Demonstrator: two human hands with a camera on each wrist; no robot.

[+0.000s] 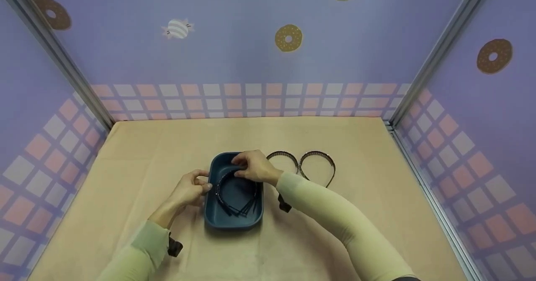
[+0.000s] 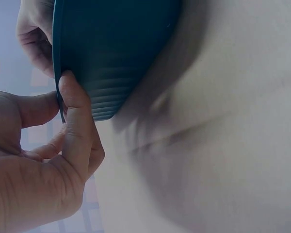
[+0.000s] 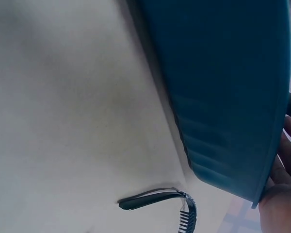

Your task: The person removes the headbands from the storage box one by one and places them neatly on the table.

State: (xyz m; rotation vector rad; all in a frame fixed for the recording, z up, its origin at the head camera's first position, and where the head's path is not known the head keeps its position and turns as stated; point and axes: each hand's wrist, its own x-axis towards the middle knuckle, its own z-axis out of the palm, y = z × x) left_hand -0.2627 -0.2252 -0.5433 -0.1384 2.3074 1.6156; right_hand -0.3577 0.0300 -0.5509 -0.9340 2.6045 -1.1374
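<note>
A dark blue tray with raised sides [image 1: 212, 218] sits on the table. My left hand [image 1: 188, 191] pinches its left rim between thumb and fingers, which the left wrist view shows close up. Inside the tray lie black headbands [image 1: 217, 193], overlapping, with several ends towards the near side. Reaching over the tray's far right part, my right hand [image 1: 257, 168] holds the top of a headband with thumb and fingertips. In the right wrist view the tray's wall [image 3: 228, 97] hides most of the fingers.
Two more black toothed headbands, a left one [image 1: 283, 152] and a right one [image 1: 334, 166], lie side by side on the cloth-covered table [image 1: 368, 214], right of the tray. Patterned walls [image 1: 251, 63] with metal corner posts [image 1: 439, 50] enclose the back and sides.
</note>
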